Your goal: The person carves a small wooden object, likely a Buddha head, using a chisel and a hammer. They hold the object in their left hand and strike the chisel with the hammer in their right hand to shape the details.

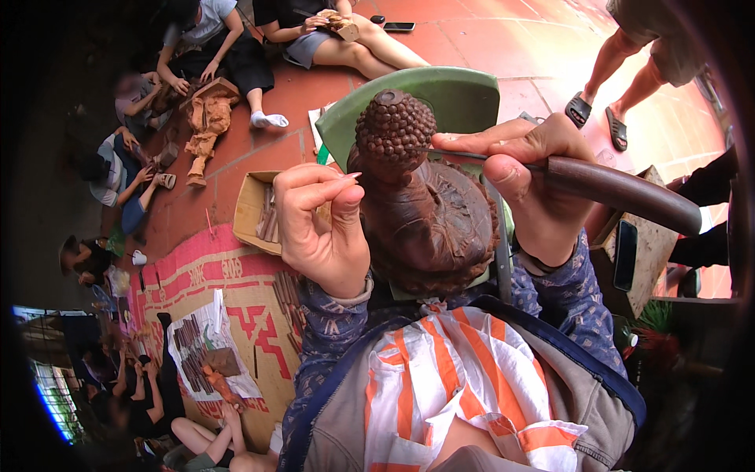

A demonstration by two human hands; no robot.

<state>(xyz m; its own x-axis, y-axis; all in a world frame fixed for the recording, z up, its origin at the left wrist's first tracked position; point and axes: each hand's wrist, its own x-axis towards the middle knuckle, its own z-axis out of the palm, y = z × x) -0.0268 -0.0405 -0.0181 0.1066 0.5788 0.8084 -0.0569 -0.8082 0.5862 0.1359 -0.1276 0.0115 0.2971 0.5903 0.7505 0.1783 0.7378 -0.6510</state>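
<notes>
A dark brown carved wooden statue [429,220] with rows of round knobs over its head [395,130] stands in front of me, by a green plastic chair [464,94]. My right hand [543,177] grips a carving chisel [621,189] with a thick dark wooden handle. The chisel's thin metal shaft runs between thumb and forefinger, and its tip meets the knobs at the head's right side. My left hand [324,220] is raised just left of the statue's neck, fingers curled and thumb near the forefinger in a pinch. Whatever lies between those fingertips, if anything, is too small to make out.
A cardboard box [250,206] of wooden-handled tools lies left, beside a red-patterned mat [189,271]. More tools rest on paper [240,370]. A phone [625,256] sits on a wooden surface at right. Several people sit around; one works at an orange-brown carving [208,130]. Someone stands far right.
</notes>
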